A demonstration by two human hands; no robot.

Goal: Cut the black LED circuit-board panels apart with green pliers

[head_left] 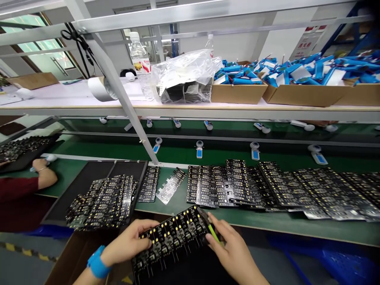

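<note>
My left hand (127, 242), with a blue band at the wrist, grips the left part of a black circuit board panel (176, 233). The panel is tilted and carries rows of yellowish parts, with thin wire leads sticking out along its lower edge. My right hand (233, 247) is closed round green-handled cutting pliers (212, 229). Their dark jaws are at the panel's upper right corner; whether the blades are closed on anything I cannot tell. Just beyond the panel, on the green bench, lies a loose silvery board panel (171, 186).
Stacked board panels (282, 188) line the bench to the right; more lie on a black tray (86, 174) at left. A co-worker's arm (44, 174) is at far left. A slanted metal post (127, 95) stands ahead. White devices (199, 149) sit on the green belt behind.
</note>
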